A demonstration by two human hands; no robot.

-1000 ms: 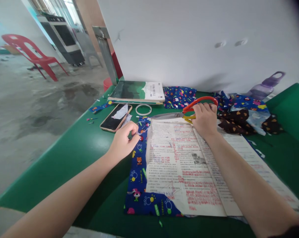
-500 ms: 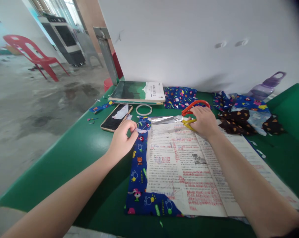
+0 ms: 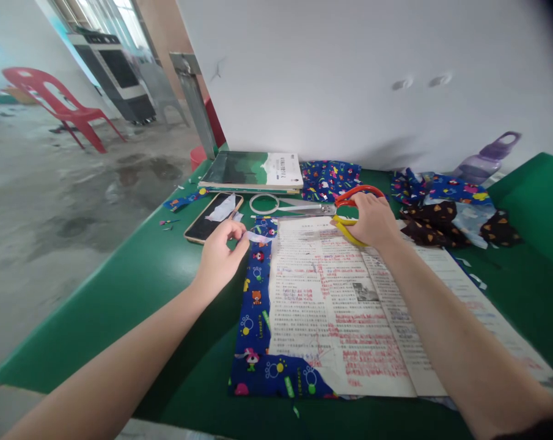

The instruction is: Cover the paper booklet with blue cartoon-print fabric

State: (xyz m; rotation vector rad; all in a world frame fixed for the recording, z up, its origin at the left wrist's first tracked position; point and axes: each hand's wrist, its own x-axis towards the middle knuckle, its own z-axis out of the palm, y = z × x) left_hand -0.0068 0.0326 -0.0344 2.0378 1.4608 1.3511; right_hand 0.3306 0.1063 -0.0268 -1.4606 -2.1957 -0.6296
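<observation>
My right hand (image 3: 374, 220) grips a pair of scissors (image 3: 310, 208) by its red and yellow handles. Their blades point left over the top edge of an open book (image 3: 322, 293) with printed text and red handwriting. Blue patterned covering (image 3: 256, 296) is folded over the book's left side and bottom left corner. Thumb and finger of my left hand (image 3: 225, 247) pinch a thin whitish strip (image 3: 258, 237) at the covering's upper left. A roll of tape (image 3: 264, 203) lies by the scissor tips. Next to my left hand is a phone (image 3: 203, 227) with a torn whitish scrap on it.
Stacked books (image 3: 251, 170) lie at the back of the green table (image 3: 120, 311), beside folded blue patterned material (image 3: 331, 177). Crumpled blue and brown scraps (image 3: 445, 214) and a purple bottle (image 3: 487, 159) are at the back right. A white panel (image 3: 349, 73) rises behind.
The scissors have moved up and away from the strip, with their handles spread wider. My left hand still pinches the strip and has shifted slightly left.
</observation>
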